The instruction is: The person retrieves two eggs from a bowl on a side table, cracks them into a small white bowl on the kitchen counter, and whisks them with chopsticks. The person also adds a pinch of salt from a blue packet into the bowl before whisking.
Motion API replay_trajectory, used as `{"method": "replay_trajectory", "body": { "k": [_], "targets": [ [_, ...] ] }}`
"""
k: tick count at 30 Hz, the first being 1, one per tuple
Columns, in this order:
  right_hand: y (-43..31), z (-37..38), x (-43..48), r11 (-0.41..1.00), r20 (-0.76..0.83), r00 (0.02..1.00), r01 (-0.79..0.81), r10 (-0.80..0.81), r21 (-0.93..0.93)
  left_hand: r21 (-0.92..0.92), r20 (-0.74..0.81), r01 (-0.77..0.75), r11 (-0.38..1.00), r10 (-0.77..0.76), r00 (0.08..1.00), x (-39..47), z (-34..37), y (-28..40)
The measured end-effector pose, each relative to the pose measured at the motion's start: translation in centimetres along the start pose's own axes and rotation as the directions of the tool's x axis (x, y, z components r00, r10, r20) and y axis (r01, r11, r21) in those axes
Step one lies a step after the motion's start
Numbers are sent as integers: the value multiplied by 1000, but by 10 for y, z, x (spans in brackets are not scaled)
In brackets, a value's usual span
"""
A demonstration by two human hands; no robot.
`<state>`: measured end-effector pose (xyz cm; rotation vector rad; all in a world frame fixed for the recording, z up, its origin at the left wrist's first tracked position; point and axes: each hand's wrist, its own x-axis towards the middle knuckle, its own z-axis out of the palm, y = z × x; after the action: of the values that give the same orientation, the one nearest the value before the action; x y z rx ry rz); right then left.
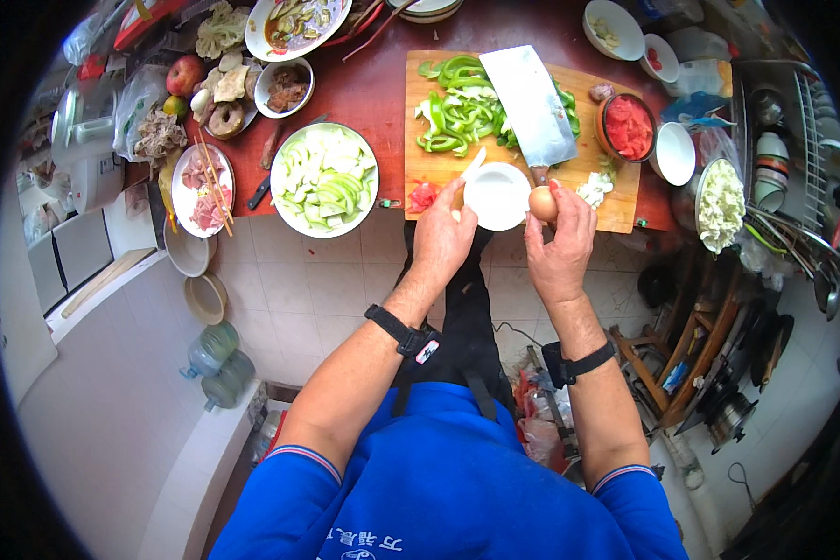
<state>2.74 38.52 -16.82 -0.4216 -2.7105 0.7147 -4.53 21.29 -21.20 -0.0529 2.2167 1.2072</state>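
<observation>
My right hand [563, 241] pinches a brown egg [543, 204] in its fingertips, at the right rim of a small white bowl [497, 197]. On the bowl's left, my left hand [444, 231] has its fingers closed around a slim white utensil [474, 162]; its exact kind is unclear. The bowl stands at the front of a wooden cutting board [525, 63]. Behind it lies a cleaver [528, 105], its handle partly hidden by my right hand. Sliced green peppers [455, 105] flank the blade. Chopped red pieces [423, 197] lie beside my left hand.
A bowl of chopped tomato [630, 126] and chopped white pieces [593, 189] are at the board's right. Leftward stand a bowl of sliced green vegetable [324, 178], a knife [259, 194], and a meat plate [199, 168] with chopsticks [213, 178]. Shredded cabbage [721, 203] fills a bowl at far right.
</observation>
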Motion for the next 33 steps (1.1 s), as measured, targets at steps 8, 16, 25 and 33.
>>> {"method": "replay_trajectory", "body": {
  "k": [8, 16, 25, 33],
  "targets": [
    [5, 7, -2, 993, 144, 990, 7, 11, -120, 0, -58, -1, 1000, 1, 998, 2, 8, -9],
    [-11, -10, 10, 990, 149, 983, -118, 106, 73, 85, -158, -71, 994, 83, 984, -10, -13, 3],
    [-12, 2, 27, 733, 571, 735, -606, 366, 310, 99, 110, -578, 810, 569, 815, -6, -44, 48],
    [-8, 4, 31, 693, 622, 689, -651, 371, 309, 90, 263, -625, 776, 586, 766, 13, -40, 45]
  ]
}}
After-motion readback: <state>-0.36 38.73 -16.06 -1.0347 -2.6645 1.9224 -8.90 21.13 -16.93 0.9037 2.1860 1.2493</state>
